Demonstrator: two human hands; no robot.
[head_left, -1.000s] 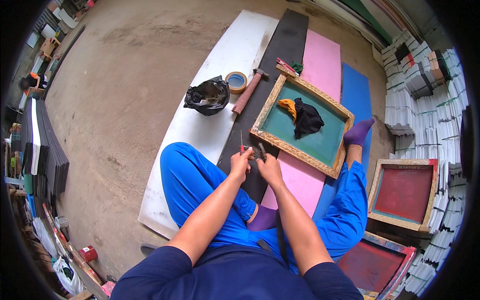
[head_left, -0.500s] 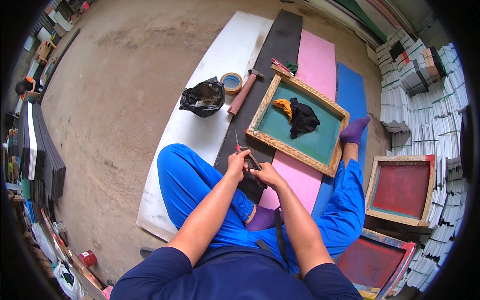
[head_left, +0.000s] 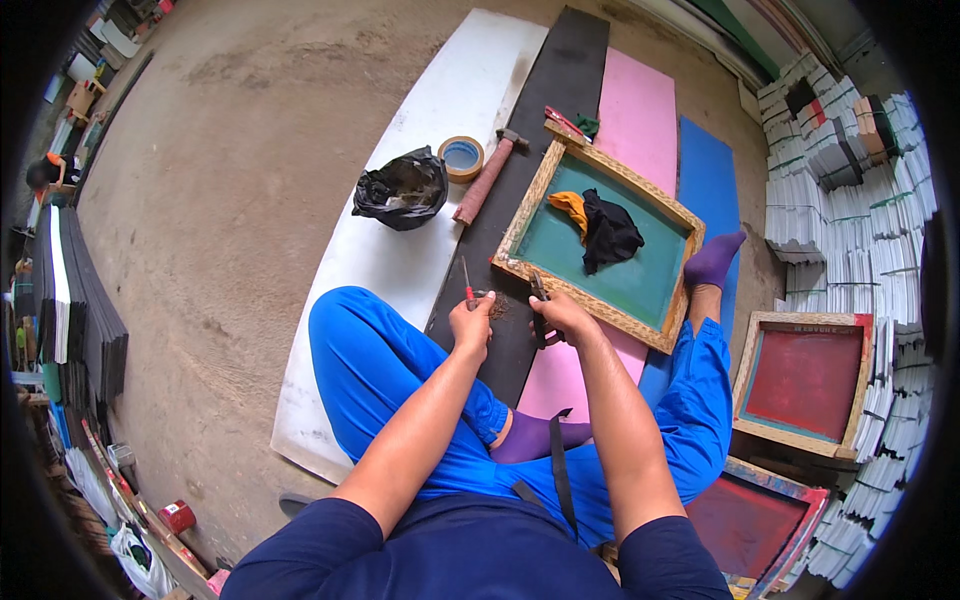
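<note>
My left hand (head_left: 471, 325) is closed around a thin screwdriver (head_left: 470, 296) with a red handle, its shaft pointing away from me. To its right, my right hand (head_left: 568, 316) grips dark pliers (head_left: 539, 289), jaws upward, beside the near left edge of a wooden screen frame (head_left: 600, 310). A gap separates the two hands. Between them, a small heap of dark bits (head_left: 500, 306) lies on the black board (head_left: 470, 345). Inside the frame, a black cloth (head_left: 612, 235) and an orange cloth (head_left: 570, 206) rest on green mesh.
Beyond my left hand are a hammer (head_left: 484, 187), a tape roll (head_left: 461, 178) and a black plastic bag (head_left: 400, 192). White (head_left: 345, 310), pink (head_left: 640, 115) and blue (head_left: 706, 180) boards lie underneath. Red-meshed frames (head_left: 752, 432) and stacked white bundles (head_left: 830, 260) stand right.
My hands have moved apart. The right hand with the pliers has shifted right and away from me, toward the frame; the left hand keeps the screwdriver slightly left. The heap of bits is more visible.
</note>
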